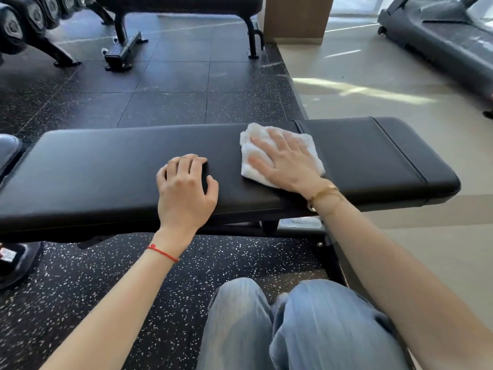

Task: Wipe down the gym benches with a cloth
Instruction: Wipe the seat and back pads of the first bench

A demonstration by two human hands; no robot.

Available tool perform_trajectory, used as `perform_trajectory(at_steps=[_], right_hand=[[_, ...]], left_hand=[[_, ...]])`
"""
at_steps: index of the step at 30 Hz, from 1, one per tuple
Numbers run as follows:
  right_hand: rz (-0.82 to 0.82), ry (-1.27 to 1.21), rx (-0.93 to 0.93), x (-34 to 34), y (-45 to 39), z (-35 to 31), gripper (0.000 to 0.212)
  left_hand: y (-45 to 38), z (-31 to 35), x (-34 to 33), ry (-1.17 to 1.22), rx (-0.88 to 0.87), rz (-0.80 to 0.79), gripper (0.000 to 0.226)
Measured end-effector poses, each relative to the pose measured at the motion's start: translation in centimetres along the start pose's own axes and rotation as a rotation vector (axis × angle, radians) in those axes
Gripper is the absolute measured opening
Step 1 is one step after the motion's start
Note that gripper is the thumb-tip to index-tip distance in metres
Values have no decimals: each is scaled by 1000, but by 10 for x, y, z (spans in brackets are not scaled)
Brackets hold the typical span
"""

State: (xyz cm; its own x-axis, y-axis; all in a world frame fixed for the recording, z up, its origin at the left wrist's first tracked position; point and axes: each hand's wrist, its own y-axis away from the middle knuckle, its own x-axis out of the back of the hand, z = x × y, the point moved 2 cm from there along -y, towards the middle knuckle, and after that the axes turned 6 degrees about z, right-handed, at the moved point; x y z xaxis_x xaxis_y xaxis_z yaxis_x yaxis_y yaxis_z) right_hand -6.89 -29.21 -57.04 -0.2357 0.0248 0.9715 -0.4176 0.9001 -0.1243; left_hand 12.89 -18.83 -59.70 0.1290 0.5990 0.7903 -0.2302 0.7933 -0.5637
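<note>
A long black padded gym bench (106, 166) runs left to right across the middle of the head view. A folded white cloth (253, 145) lies on its right half, near the seam between the two pads. My right hand (285, 161) lies flat on the cloth with fingers spread, pressing it onto the pad. My left hand (186, 188) rests on the bench's near edge to the left of the cloth, fingers curled and nothing in it.
A second black bench (176, 4) stands at the back on the rubber floor, with a dumbbell rack (24, 25) at the far left. A treadmill (440, 41) sits on the light tiled floor at the right. My knees in jeans (293, 324) are below the bench.
</note>
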Motion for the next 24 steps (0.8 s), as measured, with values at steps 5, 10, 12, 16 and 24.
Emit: perform_trajectory(at_steps=[5, 10, 12, 16, 24], right_hand=[[-22, 16, 158, -11, -7, -27, 61], [-7, 38, 194, 1, 25, 10, 69], [-26, 66, 98, 8, 15, 31, 63], [-34, 37, 10, 8, -40, 26, 62], [-29, 28, 227, -6, 14, 0, 69]], left_hand=[[1, -1, 2, 11, -19, 4, 45], [2, -3, 3, 26, -26, 6, 45], [2, -2, 2, 21, -25, 6, 45], [3, -1, 0, 13, -23, 11, 45], [4, -3, 1, 23, -27, -1, 46]])
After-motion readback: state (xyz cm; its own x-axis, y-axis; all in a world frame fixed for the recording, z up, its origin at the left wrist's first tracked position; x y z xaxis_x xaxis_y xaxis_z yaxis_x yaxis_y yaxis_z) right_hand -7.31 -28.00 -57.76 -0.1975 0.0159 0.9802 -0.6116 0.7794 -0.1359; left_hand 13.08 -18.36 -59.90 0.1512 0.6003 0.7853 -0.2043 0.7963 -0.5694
